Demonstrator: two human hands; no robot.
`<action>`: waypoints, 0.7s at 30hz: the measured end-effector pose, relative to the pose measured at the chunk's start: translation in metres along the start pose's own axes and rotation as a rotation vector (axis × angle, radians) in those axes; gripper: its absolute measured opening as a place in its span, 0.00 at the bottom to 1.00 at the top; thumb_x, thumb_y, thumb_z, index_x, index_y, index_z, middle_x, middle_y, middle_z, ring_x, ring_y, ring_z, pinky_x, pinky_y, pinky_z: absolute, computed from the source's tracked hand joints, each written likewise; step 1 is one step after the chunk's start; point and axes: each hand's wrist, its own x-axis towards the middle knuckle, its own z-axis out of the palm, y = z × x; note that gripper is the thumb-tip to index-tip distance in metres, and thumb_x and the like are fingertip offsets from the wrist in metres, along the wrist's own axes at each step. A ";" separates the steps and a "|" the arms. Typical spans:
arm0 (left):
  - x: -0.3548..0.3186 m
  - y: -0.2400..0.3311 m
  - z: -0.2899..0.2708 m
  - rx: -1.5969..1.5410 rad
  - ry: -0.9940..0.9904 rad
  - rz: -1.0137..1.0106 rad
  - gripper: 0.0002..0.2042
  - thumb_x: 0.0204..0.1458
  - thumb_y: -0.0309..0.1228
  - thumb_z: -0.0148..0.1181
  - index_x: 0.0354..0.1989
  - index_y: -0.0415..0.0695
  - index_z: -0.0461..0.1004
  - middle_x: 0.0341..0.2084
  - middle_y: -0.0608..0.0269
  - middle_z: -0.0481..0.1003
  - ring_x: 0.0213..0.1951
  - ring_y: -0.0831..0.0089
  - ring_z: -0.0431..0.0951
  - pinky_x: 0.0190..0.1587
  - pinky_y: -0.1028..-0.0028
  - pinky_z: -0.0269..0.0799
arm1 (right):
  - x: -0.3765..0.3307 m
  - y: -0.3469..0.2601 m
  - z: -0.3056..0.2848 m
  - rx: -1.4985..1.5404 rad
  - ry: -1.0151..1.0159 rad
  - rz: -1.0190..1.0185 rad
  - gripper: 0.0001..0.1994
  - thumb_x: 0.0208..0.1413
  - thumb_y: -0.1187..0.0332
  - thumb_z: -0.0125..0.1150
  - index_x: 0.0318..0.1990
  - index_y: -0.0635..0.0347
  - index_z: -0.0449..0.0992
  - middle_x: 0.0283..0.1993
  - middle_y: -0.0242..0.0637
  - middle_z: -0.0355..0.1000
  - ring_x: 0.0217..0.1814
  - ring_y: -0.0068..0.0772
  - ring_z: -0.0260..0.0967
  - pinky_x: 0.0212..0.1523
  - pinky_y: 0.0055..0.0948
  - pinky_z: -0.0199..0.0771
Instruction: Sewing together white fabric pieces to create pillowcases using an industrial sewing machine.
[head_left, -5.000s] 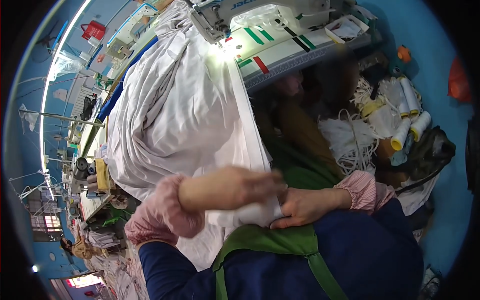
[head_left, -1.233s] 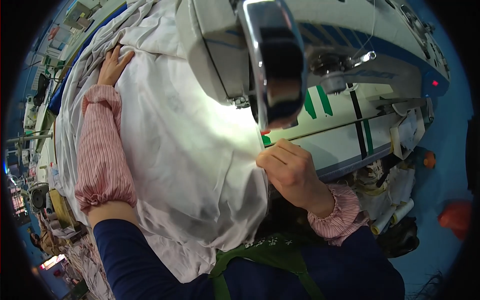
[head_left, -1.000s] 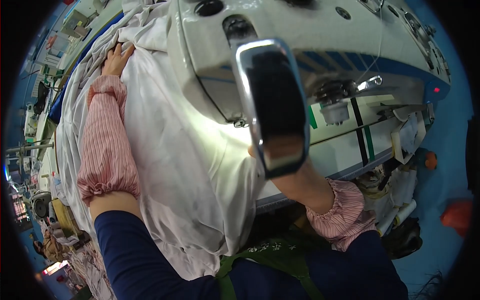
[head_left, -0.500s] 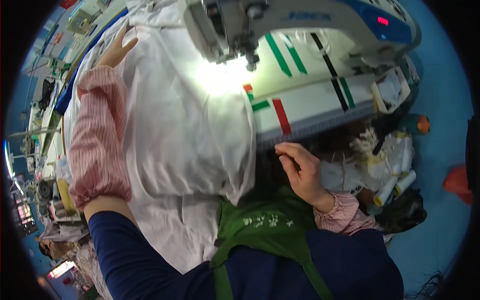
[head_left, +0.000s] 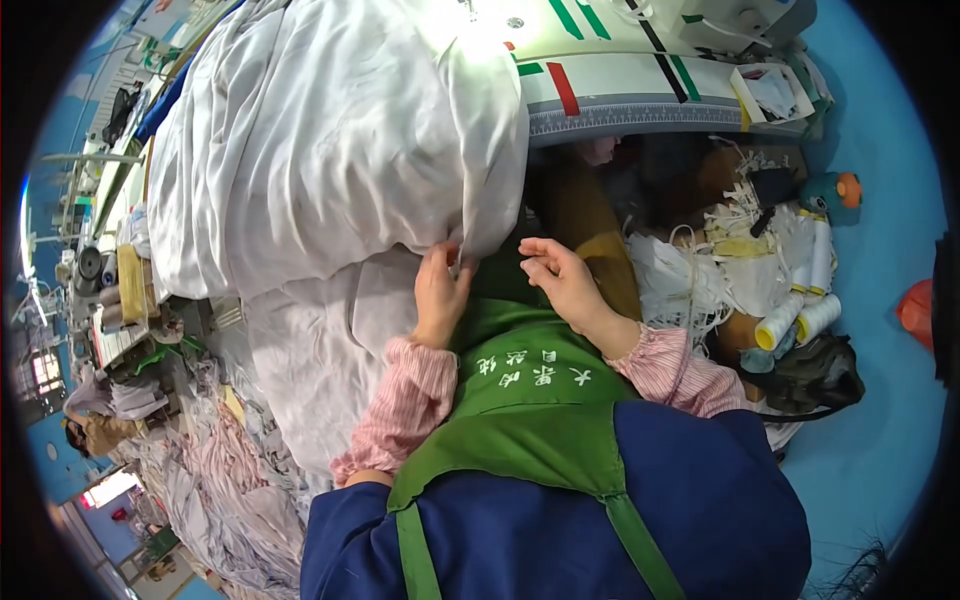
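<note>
A large white piece of fabric (head_left: 330, 150) spreads over the left part of the sewing table and hangs over its front edge in folds. My left hand (head_left: 438, 300) has come to the hanging lower edge of the fabric, its fingertips pinched on it. To the right of that edge, in front of my green apron (head_left: 520, 350), my right hand (head_left: 572, 288) hovers apart from the fabric. Its fingers are half curled, with a small gap between thumb and forefinger and nothing visible between them. A bright light falls on the fabric by the needle area at the top.
A grey ruler strip (head_left: 640, 117) runs along the table's front edge. A small white box (head_left: 770, 95) stands on its right end. Below it lie thread cones (head_left: 780, 322), white scraps (head_left: 680, 280) and a dark bag (head_left: 815, 375). Piled garments (head_left: 220, 460) lie at lower left.
My left hand has come down from the far left of the fabric to its near edge and grips it. My right hand has shifted slightly left. The view has tilted down, away from the machine head.
</note>
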 end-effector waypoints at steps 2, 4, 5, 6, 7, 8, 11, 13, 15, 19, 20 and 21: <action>-0.009 0.000 -0.004 -0.021 0.001 -0.044 0.09 0.52 0.27 0.63 0.40 0.39 0.73 0.34 0.52 0.75 0.38 0.53 0.76 0.40 0.62 0.71 | -0.003 -0.005 -0.001 0.013 -0.049 0.006 0.17 0.64 0.70 0.56 0.59 0.64 0.69 0.55 0.34 0.71 0.50 0.21 0.69 0.49 0.22 0.70; -0.029 0.015 -0.022 0.005 0.138 0.150 0.07 0.52 0.22 0.60 0.39 0.38 0.73 0.35 0.51 0.76 0.39 0.53 0.76 0.43 0.62 0.71 | 0.007 -0.020 0.001 0.087 0.018 -0.107 0.17 0.66 0.67 0.54 0.59 0.63 0.69 0.55 0.34 0.71 0.50 0.22 0.68 0.50 0.23 0.70; -0.041 0.030 -0.030 0.019 0.317 0.397 0.07 0.51 0.18 0.59 0.38 0.38 0.73 0.36 0.50 0.76 0.41 0.53 0.77 0.45 0.63 0.71 | 0.016 -0.030 0.007 0.172 0.126 -0.129 0.17 0.68 0.65 0.52 0.60 0.62 0.69 0.54 0.33 0.71 0.50 0.23 0.68 0.52 0.24 0.70; -0.051 0.044 -0.043 -0.011 0.279 0.551 0.09 0.48 0.16 0.60 0.39 0.37 0.73 0.37 0.49 0.76 0.40 0.52 0.77 0.44 0.63 0.72 | 0.028 -0.041 0.016 0.420 0.107 -0.223 0.17 0.69 0.63 0.49 0.59 0.61 0.69 0.52 0.32 0.72 0.48 0.20 0.68 0.49 0.24 0.71; -0.059 0.062 -0.050 -0.047 0.237 0.638 0.10 0.47 0.16 0.59 0.39 0.37 0.73 0.35 0.50 0.76 0.38 0.53 0.77 0.41 0.64 0.73 | 0.044 -0.050 0.034 0.670 0.101 -0.278 0.17 0.70 0.61 0.46 0.59 0.60 0.69 0.49 0.30 0.72 0.46 0.18 0.69 0.47 0.24 0.72; -0.066 0.080 -0.056 -0.073 0.184 0.697 0.11 0.45 0.16 0.58 0.39 0.37 0.72 0.33 0.51 0.75 0.35 0.55 0.77 0.38 0.65 0.73 | 0.058 -0.055 0.054 0.743 -0.019 -0.248 0.18 0.71 0.61 0.43 0.60 0.61 0.68 0.50 0.32 0.71 0.46 0.21 0.69 0.49 0.27 0.72; -0.073 0.122 -0.070 0.130 -0.036 0.714 0.13 0.44 0.16 0.58 0.40 0.38 0.72 0.29 0.57 0.72 0.27 0.62 0.76 0.27 0.67 0.71 | 0.071 -0.042 0.121 0.697 -0.310 -0.054 0.17 0.70 0.61 0.45 0.57 0.61 0.70 0.47 0.33 0.72 0.43 0.23 0.69 0.46 0.27 0.73; -0.073 0.133 -0.075 0.290 -0.083 0.765 0.13 0.44 0.18 0.57 0.40 0.39 0.71 0.28 0.59 0.70 0.27 0.64 0.76 0.27 0.67 0.71 | 0.064 -0.011 0.151 0.553 -0.483 0.051 0.16 0.69 0.61 0.46 0.55 0.61 0.71 0.46 0.33 0.73 0.41 0.24 0.70 0.44 0.28 0.74; -0.071 0.130 -0.074 0.509 -0.170 0.727 0.10 0.47 0.23 0.55 0.39 0.41 0.69 0.27 0.61 0.66 0.26 0.67 0.77 0.25 0.69 0.72 | 0.053 0.020 0.157 0.344 -0.614 0.096 0.15 0.68 0.61 0.47 0.53 0.61 0.72 0.44 0.34 0.73 0.39 0.26 0.70 0.41 0.29 0.74; -0.067 0.098 -0.057 0.504 -0.289 0.678 0.08 0.48 0.23 0.56 0.37 0.42 0.69 0.26 0.60 0.66 0.23 0.66 0.76 0.23 0.69 0.72 | 0.039 0.030 0.089 -0.472 -0.626 -0.006 0.14 0.67 0.60 0.50 0.48 0.60 0.75 0.40 0.36 0.74 0.35 0.29 0.71 0.37 0.30 0.75; -0.068 0.090 -0.050 0.474 -0.250 0.706 0.08 0.48 0.23 0.56 0.37 0.42 0.69 0.26 0.60 0.66 0.23 0.66 0.76 0.23 0.69 0.72 | 0.034 0.021 0.066 -0.548 -0.466 0.004 0.14 0.66 0.60 0.51 0.47 0.60 0.76 0.39 0.36 0.75 0.34 0.30 0.72 0.36 0.30 0.76; -0.068 0.084 -0.045 0.467 -0.212 0.716 0.06 0.49 0.23 0.55 0.35 0.42 0.68 0.26 0.61 0.66 0.23 0.67 0.76 0.22 0.69 0.71 | 0.026 0.010 0.040 -0.475 -0.265 0.044 0.14 0.66 0.60 0.51 0.46 0.60 0.76 0.38 0.36 0.75 0.33 0.30 0.72 0.34 0.30 0.76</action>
